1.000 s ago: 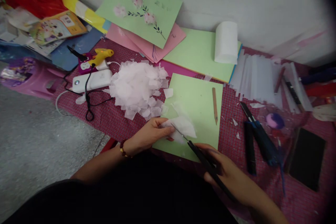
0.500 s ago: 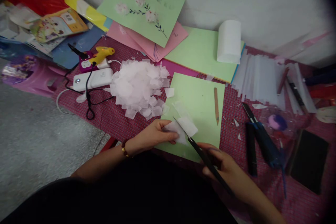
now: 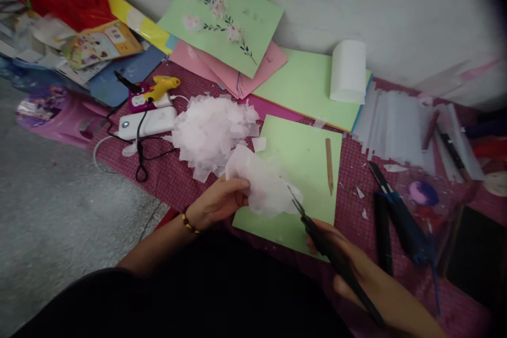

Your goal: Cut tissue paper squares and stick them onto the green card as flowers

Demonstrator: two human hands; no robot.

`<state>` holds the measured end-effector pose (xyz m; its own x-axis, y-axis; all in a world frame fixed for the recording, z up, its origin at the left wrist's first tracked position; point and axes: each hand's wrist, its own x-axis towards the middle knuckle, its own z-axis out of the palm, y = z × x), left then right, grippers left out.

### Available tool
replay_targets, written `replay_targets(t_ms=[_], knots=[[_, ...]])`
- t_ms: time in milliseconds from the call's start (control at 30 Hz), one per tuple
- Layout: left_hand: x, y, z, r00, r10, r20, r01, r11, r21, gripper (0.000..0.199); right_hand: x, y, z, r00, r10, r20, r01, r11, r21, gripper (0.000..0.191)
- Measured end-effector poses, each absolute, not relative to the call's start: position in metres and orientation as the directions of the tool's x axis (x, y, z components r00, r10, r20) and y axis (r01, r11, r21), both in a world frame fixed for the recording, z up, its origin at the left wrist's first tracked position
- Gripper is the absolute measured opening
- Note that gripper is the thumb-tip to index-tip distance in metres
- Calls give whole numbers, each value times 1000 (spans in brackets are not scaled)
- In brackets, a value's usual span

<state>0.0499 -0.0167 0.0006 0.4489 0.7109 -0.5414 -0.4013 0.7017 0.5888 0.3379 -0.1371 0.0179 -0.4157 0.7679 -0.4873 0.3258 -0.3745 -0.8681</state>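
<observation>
Nearest me is the right hand (image 3: pixel 358 264), fingers wrapped round the black handles of the scissors (image 3: pixel 330 251), blades slightly parted. The tips are right at the right side of the white tissue paper (image 3: pixel 265 185), and I honestly can't tell if any of it sits between the blades. If those thin blades come together on floppy tissue, it could fold or snag instead of cutting clean.

The left hand (image 3: pixel 219 200) has the tissue pinched between thumb and fingers at its left edge, above the green sheet (image 3: pixel 312 161). The right side isn't held, so it could sag or twist away from the blades. That hand's well apart from the tips, so nicked fingers only look likely if it slides right.

The pencil (image 3: pixel 329 166) lies on the right part of the green sheet, where a stray elbow could roll it off.

Just beyond the left hand is a loose pile of cut tissue pieces (image 3: pixel 214 129). Stuff that light would probably scatter with one sleeve bump or a draft. To its left there's a power bank (image 3: pixel 148 121) and a tangled black cord (image 3: pixel 142 158); a tug on that could drag pieces along.
</observation>
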Motion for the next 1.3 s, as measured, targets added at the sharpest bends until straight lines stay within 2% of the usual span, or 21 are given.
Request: replay_targets(t_ms=[133,400,867,1000,1167,1300], knots=[[50,-13,1,381,731,-566,-423,682,596,40,337,-137,19,-446,740,-504,372,-358,-856,79],[51,-20,-6,295,808,-509,-269,582,768,31,325,-124,25,-458,745,-484,386,-324,-864,72],[48,-17,-1,228,873,-430,-126,465,876,27,324,-124,19,-433,769,-471,343,-342,-875,67],[47,-18,-5,209,873,-440,-79,464,882,28,324,-125,18,-430,766,-478,335,-356,-872,66],[47,-21,-11,283,839,-465,-49,497,866,30,321,-122,17,-403,763,-506,338,-390,-857,67],[50,-19,-9,289,844,-452,-117,500,858,33,319,-119,14,-350,753,-558,354,-445,-823,60]])
